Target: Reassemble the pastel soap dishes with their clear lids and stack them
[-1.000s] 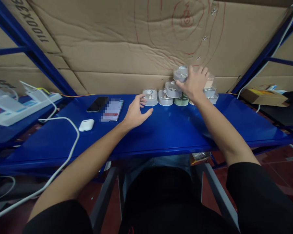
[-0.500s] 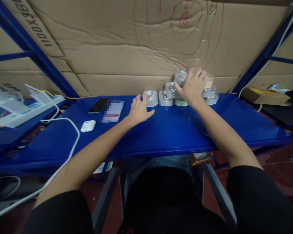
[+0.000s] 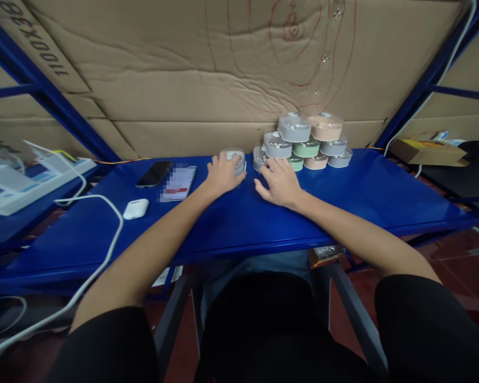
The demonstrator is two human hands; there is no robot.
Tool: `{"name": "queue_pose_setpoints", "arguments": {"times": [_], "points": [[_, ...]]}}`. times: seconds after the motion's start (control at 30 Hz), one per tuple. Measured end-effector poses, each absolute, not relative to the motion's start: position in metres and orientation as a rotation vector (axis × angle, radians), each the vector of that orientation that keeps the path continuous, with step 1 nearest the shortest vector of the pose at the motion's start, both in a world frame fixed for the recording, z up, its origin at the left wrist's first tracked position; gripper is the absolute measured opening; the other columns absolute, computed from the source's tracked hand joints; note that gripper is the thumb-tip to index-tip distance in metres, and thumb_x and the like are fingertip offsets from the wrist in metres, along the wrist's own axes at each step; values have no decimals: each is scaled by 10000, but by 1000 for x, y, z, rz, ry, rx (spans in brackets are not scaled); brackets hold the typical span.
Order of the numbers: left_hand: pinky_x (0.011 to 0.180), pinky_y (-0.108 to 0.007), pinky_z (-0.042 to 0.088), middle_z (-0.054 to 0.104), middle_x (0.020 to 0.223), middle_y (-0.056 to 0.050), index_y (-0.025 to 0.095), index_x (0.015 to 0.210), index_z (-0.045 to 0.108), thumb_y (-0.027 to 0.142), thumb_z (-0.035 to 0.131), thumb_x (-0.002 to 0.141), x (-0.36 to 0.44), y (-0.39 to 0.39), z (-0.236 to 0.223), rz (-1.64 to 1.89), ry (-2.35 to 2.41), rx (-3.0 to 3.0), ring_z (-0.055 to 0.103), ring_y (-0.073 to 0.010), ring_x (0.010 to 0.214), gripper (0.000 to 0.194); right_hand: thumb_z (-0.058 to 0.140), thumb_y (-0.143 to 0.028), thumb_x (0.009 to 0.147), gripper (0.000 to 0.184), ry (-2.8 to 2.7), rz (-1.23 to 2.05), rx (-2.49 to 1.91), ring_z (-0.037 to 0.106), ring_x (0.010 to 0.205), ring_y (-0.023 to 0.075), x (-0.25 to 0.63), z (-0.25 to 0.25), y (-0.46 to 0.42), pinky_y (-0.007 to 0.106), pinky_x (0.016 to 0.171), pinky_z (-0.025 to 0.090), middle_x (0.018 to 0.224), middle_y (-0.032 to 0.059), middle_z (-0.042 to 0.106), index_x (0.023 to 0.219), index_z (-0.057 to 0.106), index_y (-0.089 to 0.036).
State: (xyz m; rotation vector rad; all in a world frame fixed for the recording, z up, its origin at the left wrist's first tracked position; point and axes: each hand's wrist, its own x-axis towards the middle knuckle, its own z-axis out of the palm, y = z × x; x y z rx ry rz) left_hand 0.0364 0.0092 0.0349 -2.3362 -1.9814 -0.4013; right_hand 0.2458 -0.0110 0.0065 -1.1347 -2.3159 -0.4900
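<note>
My left hand (image 3: 223, 174) is over a grey case with a clear lid (image 3: 238, 158) that sits apart on the blue table. Its fingers curl over the lid and the thumb lies along the near side. My right hand (image 3: 280, 182) holds nothing, its fingers apart, just in front of the bottom row of a stack of similar cases. A grey case (image 3: 259, 157) in that row is partly hidden by the fingers. The stack has three tiers, with a grey case (image 3: 294, 129) and a peach case (image 3: 326, 128) on top and a green case (image 3: 306, 147) below them.
On the table's (image 3: 231, 223) left lie a dark phone (image 3: 154, 174), a phone with a lit screen (image 3: 178, 183) and a white earbud case (image 3: 136, 209). A white cable (image 3: 117, 234) crosses the left side. A cardboard wall (image 3: 163, 101) stands behind.
My right hand has left the top of the stack and come down leftward to its front. My left hand has closed over the separate grey case. The view has shifted slightly.
</note>
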Motion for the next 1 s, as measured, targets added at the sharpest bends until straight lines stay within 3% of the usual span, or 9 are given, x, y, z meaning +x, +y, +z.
{"name": "queue_pose_setpoints", "arguments": {"times": [0.07, 0.23, 0.37, 0.5, 0.57, 0.63, 0.77, 0.87, 1.0], "points": [[1208, -674, 502, 545, 1613, -286, 190, 1602, 621, 555, 678, 1042, 31, -4, 41, -410, -2019, -2309, 562, -543, 1499, 670, 520, -388, 1117, 336, -2258, -471, -1161, 613, 1181, 407, 250, 7, -8, 574, 1031, 484, 1207, 203, 721, 1136, 777, -171], [1166, -640, 549, 495, 1651, -367, 80, 1677, 443, 725, 747, 949, 27, -18, 45, -516, -2191, -2065, 578, -582, 1485, 1019, 553, -371, 1100, 284, -2094, -410, -1174, 639, 1137, 379, 261, 9, 4, 546, 1000, 504, 1106, 158, 709, 1060, 782, -208], [1131, -642, 569, 557, 1622, -406, 56, 1705, 390, 663, 782, 932, 20, -14, 45, -247, -2355, -2091, 634, -590, 1448, 1058, 588, -372, 1075, 239, -2063, -323, -1114, 657, 1104, 364, 265, 9, 11, 552, 1003, 528, 1064, 132, 701, 1020, 772, -230], [1218, -548, 538, 577, 1670, -325, 103, 1704, 426, 598, 875, 807, 4, -9, 47, -113, -2091, -2499, 612, -519, 1534, 1119, 647, -465, 1047, 259, -2150, -167, -949, 669, 1136, 360, 270, 14, 11, 569, 1064, 552, 1123, 123, 711, 1105, 752, -235], [1313, -517, 462, 485, 1787, -278, 139, 1743, 391, 574, 902, 727, 0, -7, 45, -158, -1803, -2793, 509, -480, 1647, 1217, 737, -573, 993, 415, -2231, -66, -824, 673, 1249, 371, 273, 19, 8, 574, 1145, 546, 1280, 137, 721, 1238, 737, -238], [1358, -525, 411, 420, 1845, -249, 178, 1767, 360, 585, 921, 673, 1, -6, 40, -290, -1548, -3017, 463, -461, 1687, 1295, 836, -679, 901, 721, -2341, 56, -754, 646, 1401, 390, 276, 23, 4, 563, 1233, 519, 1486, 178, 676, 1435, 684, -220], [1262, -561, 512, 593, 1706, -245, 192, 1694, 453, 634, 966, 647, 13, -5, 26, -620, -1309, -3208, 618, -472, 1548, 1247, 933, -735, 774, 1185, -2562, 269, -847, 604, 1532, 437, 280, 26, -1, 588, 1265, 513, 1694, 232, 582, 1728, 477, -200], [1189, -559, 560, 675, 1603, -236, 199, 1686, 445, 620, 958, 692, 18, -5, 22, -702, -1326, -3211, 689, -457, 1459, 1195, 945, -702, 766, 1208, -2604, 336, -891, 656, 1483, 444, 280, 29, -4, 608, 1217, 550, 1685, 212, 624, 1763, 450, -232], [1150, -515, 574, 693, 1572, -227, 187, 1678, 474, 597, 965, 668, 12, -5, 28, -583, -1391, -3195, 710, -446, 1412, 1196, 905, -662, 824, 1053, -2562, 356, -910, 704, 1404, 428, 287, 40, -5, 598, 1186, 566, 1600, 195, 700, 1704, 538, -213]]}}
